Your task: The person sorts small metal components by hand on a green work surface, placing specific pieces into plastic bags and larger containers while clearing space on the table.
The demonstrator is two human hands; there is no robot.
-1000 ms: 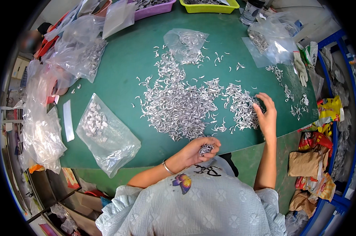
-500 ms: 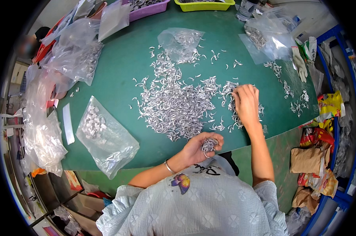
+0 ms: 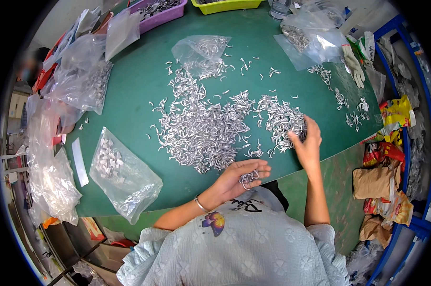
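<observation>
Small curved silver metal pieces [image 3: 196,131] lie in a big loose heap in the middle of the green table. A smaller pile of the same pieces [image 3: 279,121] sits just right of it. My left hand [image 3: 230,181] is curled at the table's near edge, cupping a clump of the curved metal pieces [image 3: 248,178]. At the right side of the smaller pile, my right hand [image 3: 308,147] has thumb and fingers spread around its edge, touching the pieces. Some of its fingertips are hidden among them.
A clear bag [image 3: 203,50] spills pieces behind the heap. Another bag with pale bits [image 3: 125,174] lies at the left, beside a white strip [image 3: 80,162]. Purple [image 3: 163,14] and yellow [image 3: 225,6] trays stand at the back. A glove [image 3: 353,66] and filled bags [image 3: 315,40] lie far right.
My right hand has shifted right and nearer, from over the smaller pile to its right edge, with its fingers spreading. My left hand still cups its clump. The view has shifted slightly.
</observation>
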